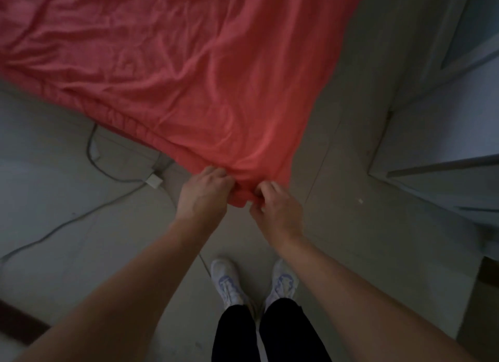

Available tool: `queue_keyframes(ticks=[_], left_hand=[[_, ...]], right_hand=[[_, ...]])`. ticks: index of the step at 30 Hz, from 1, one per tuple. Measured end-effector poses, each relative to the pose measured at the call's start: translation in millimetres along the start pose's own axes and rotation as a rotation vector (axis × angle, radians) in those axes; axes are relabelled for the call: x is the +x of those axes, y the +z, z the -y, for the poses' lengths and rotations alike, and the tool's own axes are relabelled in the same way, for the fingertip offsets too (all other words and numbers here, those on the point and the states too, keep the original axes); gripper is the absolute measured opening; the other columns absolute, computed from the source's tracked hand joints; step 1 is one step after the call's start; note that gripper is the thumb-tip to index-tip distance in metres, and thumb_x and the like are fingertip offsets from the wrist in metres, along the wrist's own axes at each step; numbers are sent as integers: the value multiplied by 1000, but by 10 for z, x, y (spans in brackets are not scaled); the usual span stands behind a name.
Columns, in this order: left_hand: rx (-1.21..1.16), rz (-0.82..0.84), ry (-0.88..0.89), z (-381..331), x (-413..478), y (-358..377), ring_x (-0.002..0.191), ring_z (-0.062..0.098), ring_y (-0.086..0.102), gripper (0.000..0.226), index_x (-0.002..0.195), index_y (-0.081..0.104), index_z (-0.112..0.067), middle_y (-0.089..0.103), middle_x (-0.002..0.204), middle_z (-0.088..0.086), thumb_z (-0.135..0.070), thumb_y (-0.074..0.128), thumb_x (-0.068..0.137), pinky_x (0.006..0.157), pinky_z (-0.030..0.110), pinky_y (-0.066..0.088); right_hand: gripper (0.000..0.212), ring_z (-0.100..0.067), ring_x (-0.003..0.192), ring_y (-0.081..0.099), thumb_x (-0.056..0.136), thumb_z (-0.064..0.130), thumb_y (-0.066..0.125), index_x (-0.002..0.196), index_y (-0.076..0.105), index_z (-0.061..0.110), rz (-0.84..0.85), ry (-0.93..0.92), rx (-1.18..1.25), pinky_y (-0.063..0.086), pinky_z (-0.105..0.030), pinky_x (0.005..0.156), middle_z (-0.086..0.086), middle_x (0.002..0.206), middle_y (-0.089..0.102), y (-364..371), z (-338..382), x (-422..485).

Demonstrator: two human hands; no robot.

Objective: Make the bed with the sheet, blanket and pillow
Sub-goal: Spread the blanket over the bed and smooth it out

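1. Your left hand [204,193] grips the near corner of the red sheet [189,78], with the fingers curled into the bunched cloth
2. Your right hand [278,210] pinches the same corner just beside the left, and red fabric shows between thumb and fingers
3. The two hands are close together with a small wad of sheet between them, and both forearms reach forward from the bottom of the view
4. The sheet spreads wrinkled across the upper left and narrows to a point at your hands (whatever lies under it is hidden)
5. That pulled corner hangs over the grey tiled floor [337,172], not flat on anything
6. A grey cable [91,151] runs over the floor left of the sheet to a white plug block [154,180], just left of your left hand
7. White shoes [226,280] and black trousers [270,334] show below the hands, toes pointing toward the sheet
8. A pale panel [445,118] stands at the right edge; door or cabinet, cannot tell
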State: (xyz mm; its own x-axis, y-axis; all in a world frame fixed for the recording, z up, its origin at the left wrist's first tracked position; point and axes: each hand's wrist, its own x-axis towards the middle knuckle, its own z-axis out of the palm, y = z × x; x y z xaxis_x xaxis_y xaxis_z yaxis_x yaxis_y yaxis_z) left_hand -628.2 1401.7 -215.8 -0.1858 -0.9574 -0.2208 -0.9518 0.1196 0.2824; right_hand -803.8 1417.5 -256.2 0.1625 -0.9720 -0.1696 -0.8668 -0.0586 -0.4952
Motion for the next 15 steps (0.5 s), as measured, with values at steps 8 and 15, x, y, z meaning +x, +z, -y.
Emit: queue_keyframes(ticks=[8, 15], left_hand=[[-66, -134, -15, 233, -73, -105, 94, 26, 54, 16, 92, 59, -18, 57, 96, 1, -20, 67, 79, 70, 38, 44], [-78, -183, -201, 1212, -219, -496, 99, 28, 54, 24, 99, 60, -18, 59, 102, 1, -9, 68, 78, 73, 45, 50]], right_hand=[[28, -25, 85, 56, 71, 32, 70, 90, 54, 21, -56, -76, -23, 46, -41, 70, 1, 89, 56, 149, 434, 89], [24, -24, 91, 54, 79, 26, 70, 100, 59, 22, -7, -279, -52, 48, -43, 76, 1, 96, 58, 351, 1462, 584]])
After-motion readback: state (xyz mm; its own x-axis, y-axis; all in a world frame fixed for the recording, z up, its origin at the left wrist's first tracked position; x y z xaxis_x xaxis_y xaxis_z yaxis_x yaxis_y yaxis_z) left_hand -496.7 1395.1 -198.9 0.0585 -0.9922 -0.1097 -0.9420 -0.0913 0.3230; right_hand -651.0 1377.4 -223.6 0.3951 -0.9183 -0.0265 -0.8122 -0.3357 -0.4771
